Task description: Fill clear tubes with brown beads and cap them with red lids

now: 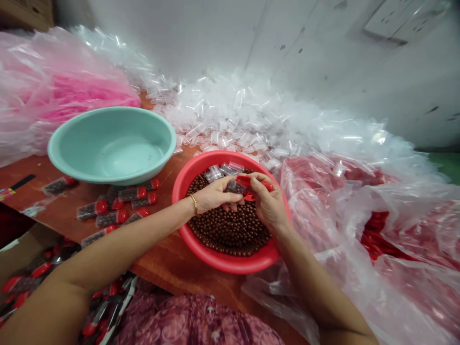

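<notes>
Above a red basin (235, 269) of small brown balls (233, 230), both of my hands are close together. My left hand (213, 195) is closed around a small clear tube (234, 186) that looks filled with the brown balls. My right hand (269, 203) is closed on red plastic pieces (266, 186), which look like caps. One red piece meets the tube's right end, though my fingers partly hide how they fit. Several clear tubes (227, 169) lie on the balls at the basin's back.
A pale green basin (111, 143) stands at the left, with several filled, red-capped tubes (111, 218) in front. Clear tubes (237, 110) are heaped along the wall. A plastic bag (323, 230) with red pieces lies right. A box (21, 249) of capped tubes sits lower left.
</notes>
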